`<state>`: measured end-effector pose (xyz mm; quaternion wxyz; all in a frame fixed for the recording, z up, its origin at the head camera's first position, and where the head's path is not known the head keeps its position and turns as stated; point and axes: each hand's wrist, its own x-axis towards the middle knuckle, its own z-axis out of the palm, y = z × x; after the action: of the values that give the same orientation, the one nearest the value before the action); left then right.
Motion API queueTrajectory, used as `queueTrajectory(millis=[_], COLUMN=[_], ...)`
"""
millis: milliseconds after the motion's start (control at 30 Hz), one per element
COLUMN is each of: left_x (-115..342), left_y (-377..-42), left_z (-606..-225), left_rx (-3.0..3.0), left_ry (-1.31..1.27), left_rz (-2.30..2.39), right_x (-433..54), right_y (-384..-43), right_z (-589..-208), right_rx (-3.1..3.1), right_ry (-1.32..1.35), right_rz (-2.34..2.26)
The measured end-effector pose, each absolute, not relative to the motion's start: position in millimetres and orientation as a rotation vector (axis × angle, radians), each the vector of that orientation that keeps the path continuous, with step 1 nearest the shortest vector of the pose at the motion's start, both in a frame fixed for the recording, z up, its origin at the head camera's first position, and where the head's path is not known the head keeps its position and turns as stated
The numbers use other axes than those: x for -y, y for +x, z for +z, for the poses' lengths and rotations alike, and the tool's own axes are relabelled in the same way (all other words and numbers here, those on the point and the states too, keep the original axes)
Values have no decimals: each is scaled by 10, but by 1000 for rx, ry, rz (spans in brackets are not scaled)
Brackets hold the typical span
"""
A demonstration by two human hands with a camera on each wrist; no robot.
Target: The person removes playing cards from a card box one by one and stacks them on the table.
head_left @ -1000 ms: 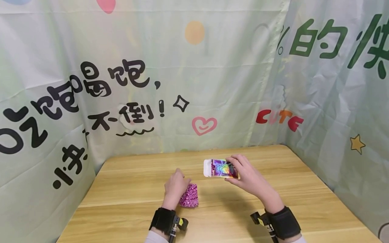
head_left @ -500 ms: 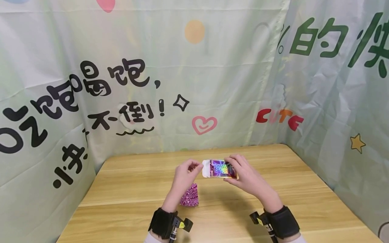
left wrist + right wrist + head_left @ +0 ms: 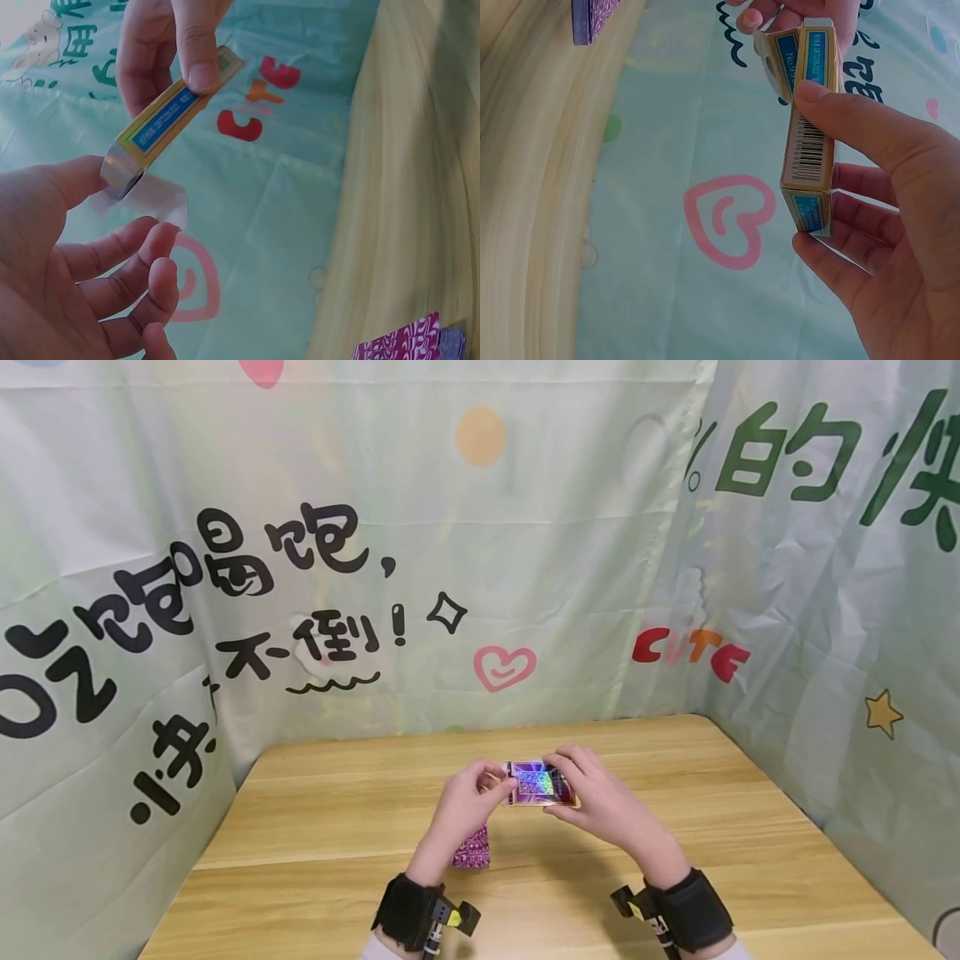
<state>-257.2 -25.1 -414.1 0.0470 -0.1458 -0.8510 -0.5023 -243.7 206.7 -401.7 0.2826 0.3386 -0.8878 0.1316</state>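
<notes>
My right hand holds a small card box with a shiny purple holographic face above the table. In the right wrist view, its thumb and fingers grip the box's narrow sides, by a barcode. The box's left end is uncapped, and a white flap sticks out there. My left hand is at that end, its straight thumb touching a small end flap. Its other fingers are loosely bent beside the white flap; whether they touch it I cannot tell. A stack of purple-patterned cards lies on the table, partly hidden behind the left forearm.
The wooden table runs back to printed fabric curtains, which enclose it at the back and both sides. Each wrist wears a black strap with a small camera.
My left hand has risen from beside the purple cards to the box's flap end. The box has shifted slightly left in my right hand. The cards have stayed put.
</notes>
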Motion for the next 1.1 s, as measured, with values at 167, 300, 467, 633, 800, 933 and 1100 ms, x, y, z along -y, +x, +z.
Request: queueTrajectory(millis=[167, 300, 467, 633, 800, 933, 1100], left_x=[248, 286, 373, 498, 631, 704, 750], left_y=[-2575, -2597, -2621, -2652, -2700, -2720, -2731], left_z=[-4150, -4163, -4149, -4115, -4085, -4048, -4021], left_rx=[2605, 2605, 2599, 2583, 2505, 2441, 2353], left_ry=[-450, -454, -465, -407, -294, -186, -67], left_rz=[-1529, -1537, -1594, -1648, -1761, -1841, -1918], right_x=[-2054, -2065, -2090, -2124, -2162, -2183, -2204], right_y=[-2433, -2431, -2429, -2437, -2452, -2462, -2470], right_z=[-4026, -4031, -4023, -4011, -4012, -4016, -4015], right_rx=[2378, 2383, 2401, 2399, 2376, 2372, 2386], right_ry=[907, 891, 868, 854, 849, 848, 834], right_rz=[354, 357, 364, 359, 367, 355, 348])
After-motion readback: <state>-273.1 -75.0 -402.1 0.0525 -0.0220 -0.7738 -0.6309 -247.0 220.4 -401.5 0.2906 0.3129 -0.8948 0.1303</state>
